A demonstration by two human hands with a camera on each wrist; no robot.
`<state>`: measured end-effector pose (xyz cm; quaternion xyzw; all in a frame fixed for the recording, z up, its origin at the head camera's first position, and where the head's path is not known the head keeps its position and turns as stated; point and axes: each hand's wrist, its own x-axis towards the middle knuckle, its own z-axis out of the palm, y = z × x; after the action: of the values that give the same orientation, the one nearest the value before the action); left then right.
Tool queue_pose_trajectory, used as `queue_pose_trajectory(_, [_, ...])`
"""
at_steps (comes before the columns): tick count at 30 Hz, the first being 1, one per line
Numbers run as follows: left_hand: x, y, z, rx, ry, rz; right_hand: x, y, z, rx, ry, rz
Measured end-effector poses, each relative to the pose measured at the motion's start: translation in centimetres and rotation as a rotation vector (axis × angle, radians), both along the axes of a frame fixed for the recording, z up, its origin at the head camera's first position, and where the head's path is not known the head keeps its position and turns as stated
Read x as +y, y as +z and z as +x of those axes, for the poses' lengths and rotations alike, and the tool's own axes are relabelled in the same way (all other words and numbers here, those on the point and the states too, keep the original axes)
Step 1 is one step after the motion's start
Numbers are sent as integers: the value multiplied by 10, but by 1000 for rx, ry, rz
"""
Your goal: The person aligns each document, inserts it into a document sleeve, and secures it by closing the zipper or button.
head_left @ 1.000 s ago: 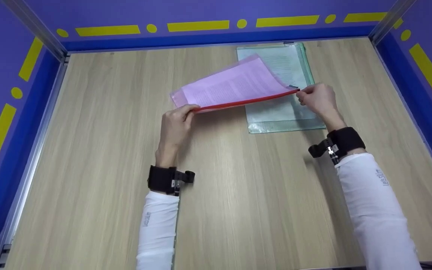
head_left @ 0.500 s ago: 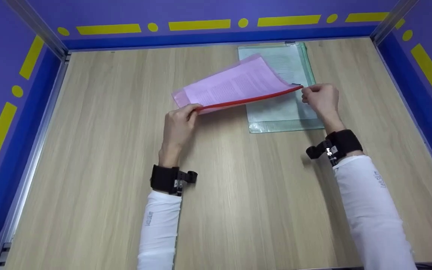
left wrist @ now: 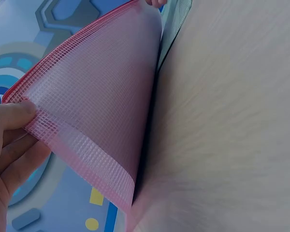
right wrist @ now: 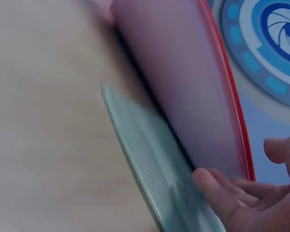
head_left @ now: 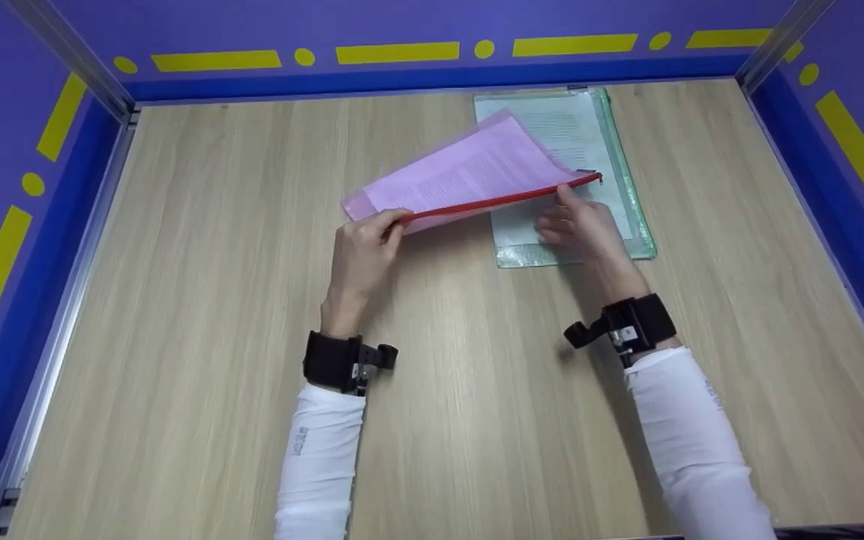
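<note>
In the head view, a pink mesh zip folder [head_left: 469,161] with printed paper inside is tilted, its red zip edge [head_left: 492,201] raised toward me. My left hand [head_left: 364,251] pinches the near left corner, thumb on the mesh face in the left wrist view. My right hand [head_left: 586,229] is at the right part of the red edge, fingers extended and slightly blurred. In the right wrist view its fingers [right wrist: 222,193] lie by the folder's underside, with the thumb apart from the edge. A small zip pull [head_left: 599,178] hangs at the red edge's right end.
A green mesh zip folder [head_left: 529,236] with paper in it lies flat at the back right of the wooden table [head_left: 447,420], partly under the pink one. Blue and purple panels [head_left: 402,22] with yellow marks wall the table at the back and sides.
My right hand has left the right end of the red zip edge, moved left and nearer to me, and its fingers have straightened. The left hand keeps its pinch, almost in place.
</note>
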<state>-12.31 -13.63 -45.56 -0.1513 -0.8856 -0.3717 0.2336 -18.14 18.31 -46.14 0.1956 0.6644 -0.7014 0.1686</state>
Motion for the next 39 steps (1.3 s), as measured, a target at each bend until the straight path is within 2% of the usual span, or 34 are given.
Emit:
queue_pose_trajectory(5, [7, 0, 1, -19, -61, -17, -27, -3, 10, -43, -28, -314])
queue_pose_trajectory(8, [11, -2, 1, -47, -109, -21, -40, -4, 14, -69, -63, -453])
queue_pose_trajectory(16, [29, -5, 6, -92, -290, -78, -70, -9, 17, -71, -158, -595])
queue_pose_trajectory(21, [41, -6, 9, -175, -369, -137, -77, -11, 14, -83, -236, -581])
queue_pose_trajectory(25, [46, -6, 10, -240, -381, -155, -77, -16, 12, -59, -295, -610])
queue_pose_trajectory(30, [51, -8, 12, -278, -390, -161, -75, -21, 11, -16, -341, -636])
queue_pose_trajectory(35, [50, -9, 13, -334, -378, -184, -68, -25, 7, -9, -357, -487])
queue_pose_trajectory(39, [40, -9, 13, -402, -300, -175, -59, -28, 5, -4, -318, -376])
